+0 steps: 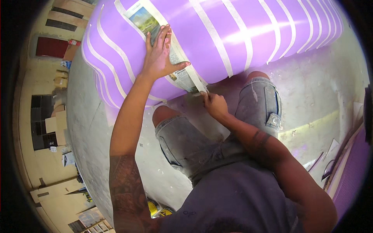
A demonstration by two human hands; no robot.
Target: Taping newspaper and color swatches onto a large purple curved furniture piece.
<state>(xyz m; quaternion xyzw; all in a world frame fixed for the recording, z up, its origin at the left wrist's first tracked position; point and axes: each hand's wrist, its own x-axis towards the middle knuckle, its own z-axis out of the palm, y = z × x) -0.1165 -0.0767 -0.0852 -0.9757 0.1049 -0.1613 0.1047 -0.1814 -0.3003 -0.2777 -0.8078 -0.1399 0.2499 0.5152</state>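
Note:
A large, curved, glossy purple body [206, 54] lies in front of me, crossed by several pale strips of masking tape [241, 31]. Along one band, between tape lines, runs a strip of newspaper [140, 19] with a picture and print. My left hand [158, 62] rests on that paper, fingers stretched upward and thumb spread to the right. There are pink stains on its fingers. At the lower end of the newspaper, my right hand [215, 105] pinches the end of a tape strip [199, 82] near the purple body's bottom edge. The fingertips partly hide that end.
My knees stand either side of the right hand, close to the purple body, above a grey floor [311, 93]. Yellow cans [153, 207] stand by my left elbow. Cardboard pieces [58, 124] lean at the left wall. A purple panel [351, 163] lies at the far right.

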